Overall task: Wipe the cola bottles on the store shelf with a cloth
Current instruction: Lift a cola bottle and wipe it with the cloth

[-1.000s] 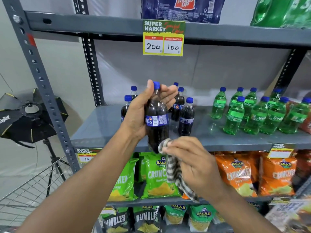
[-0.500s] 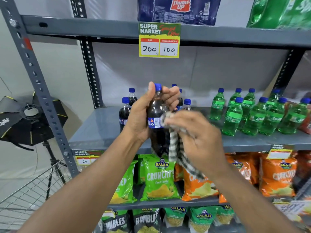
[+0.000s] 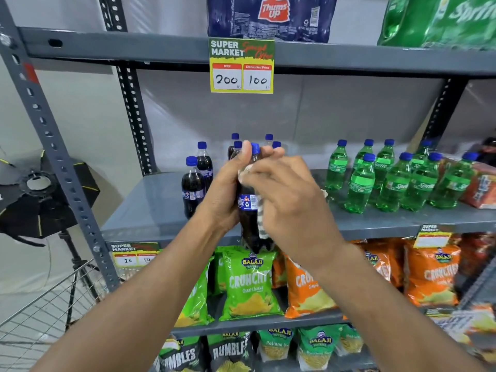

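Held bottle (image 3: 248, 210): a cola bottle with a blue cap and blue label, filled with dark liquid nearly to the neck, held upright in front of the middle shelf (image 3: 150, 210) and clear of its surface. The left hand (image 3: 225, 194) is closed around the bottle's upper body, thumb up beside the cap. The right hand (image 3: 284, 200) is closed on a checked cloth (image 3: 261, 218), pressing it against the bottle's right side at shoulder height; a strip of cloth hangs down along the bottle. Remaining cola bottles (image 3: 192, 186): standing upright on the left part of the middle shelf, capped, dark contents; several sit behind the hands and only their blue caps show. Green soda bottles (image 3: 359, 183): grouped upright on the right part of the same shelf, capped, clear liquid inside. Upper shelf: a wrapped blue cola pack (image 3: 271, 17) and a green soda pack (image 3: 440, 20), with a price tag (image 3: 241, 65) reading 200 and 100 fixed below. Lower shelves: sealed green chip bags (image 3: 249, 285) and orange chip bags (image 3: 429, 275), contents not visible. A wire basket (image 3: 40, 318) stands at lower left.
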`<act>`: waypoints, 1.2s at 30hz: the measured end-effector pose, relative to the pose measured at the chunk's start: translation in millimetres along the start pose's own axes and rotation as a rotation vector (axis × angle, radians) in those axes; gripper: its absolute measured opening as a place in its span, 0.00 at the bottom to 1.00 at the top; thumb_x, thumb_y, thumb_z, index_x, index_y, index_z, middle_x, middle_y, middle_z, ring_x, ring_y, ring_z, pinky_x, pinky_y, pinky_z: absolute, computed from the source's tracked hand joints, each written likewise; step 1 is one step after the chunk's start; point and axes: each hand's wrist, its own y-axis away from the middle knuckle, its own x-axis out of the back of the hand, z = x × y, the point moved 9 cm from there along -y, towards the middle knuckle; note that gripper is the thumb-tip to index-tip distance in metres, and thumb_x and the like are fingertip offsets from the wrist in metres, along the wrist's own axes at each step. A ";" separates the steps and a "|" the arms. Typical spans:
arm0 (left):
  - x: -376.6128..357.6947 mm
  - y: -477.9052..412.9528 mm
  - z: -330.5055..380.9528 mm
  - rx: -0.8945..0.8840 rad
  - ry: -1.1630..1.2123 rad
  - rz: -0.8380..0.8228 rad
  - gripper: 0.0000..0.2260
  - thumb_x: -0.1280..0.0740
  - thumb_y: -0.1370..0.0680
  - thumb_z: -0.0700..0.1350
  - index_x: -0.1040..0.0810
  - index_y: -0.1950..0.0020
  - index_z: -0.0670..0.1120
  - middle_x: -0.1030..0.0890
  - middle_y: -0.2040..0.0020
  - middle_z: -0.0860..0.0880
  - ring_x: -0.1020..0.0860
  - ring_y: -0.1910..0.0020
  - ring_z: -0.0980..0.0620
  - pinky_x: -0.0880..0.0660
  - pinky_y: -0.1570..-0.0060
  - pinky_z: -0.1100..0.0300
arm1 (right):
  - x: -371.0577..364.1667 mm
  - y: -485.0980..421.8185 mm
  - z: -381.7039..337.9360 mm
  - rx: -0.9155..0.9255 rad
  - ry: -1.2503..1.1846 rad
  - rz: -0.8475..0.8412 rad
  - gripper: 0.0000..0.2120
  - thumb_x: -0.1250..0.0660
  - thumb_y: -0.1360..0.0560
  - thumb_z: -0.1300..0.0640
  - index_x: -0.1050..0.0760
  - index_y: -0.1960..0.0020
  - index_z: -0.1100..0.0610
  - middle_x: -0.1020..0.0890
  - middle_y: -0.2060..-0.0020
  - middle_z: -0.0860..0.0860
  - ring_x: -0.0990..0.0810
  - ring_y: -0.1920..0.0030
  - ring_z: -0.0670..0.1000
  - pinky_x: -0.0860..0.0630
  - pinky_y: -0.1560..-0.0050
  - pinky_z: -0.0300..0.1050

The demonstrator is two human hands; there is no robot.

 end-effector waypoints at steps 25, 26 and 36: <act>-1.6 9.6 7.9 -0.065 -0.191 -0.023 0.16 0.24 0.28 0.56 0.14 0.48 0.46 0.14 0.43 0.43 0.19 0.37 0.45 0.24 0.39 0.55 | -31.9 79.1 -38.3 0.233 0.177 -0.381 0.16 0.45 0.24 0.65 0.19 0.46 0.60 0.18 0.52 0.52 0.22 0.54 0.56 0.21 0.55 0.51; -2.9 9.2 6.8 -0.060 -0.196 -0.021 0.16 0.24 0.27 0.56 0.14 0.48 0.46 0.14 0.42 0.43 0.20 0.37 0.45 0.23 0.39 0.55 | -26.9 68.0 -36.6 0.209 0.180 -0.344 0.16 0.45 0.23 0.65 0.19 0.45 0.60 0.18 0.51 0.53 0.22 0.54 0.56 0.21 0.55 0.52; 6.2 12.7 -8.6 -0.020 -0.278 0.047 0.11 0.25 0.26 0.51 0.13 0.49 0.45 0.14 0.43 0.42 0.19 0.38 0.46 0.23 0.39 0.54 | -30.2 64.0 -50.0 0.254 0.332 -0.462 0.15 0.45 0.31 0.65 0.19 0.61 0.55 0.23 0.65 0.50 0.25 0.61 0.54 0.27 0.63 0.47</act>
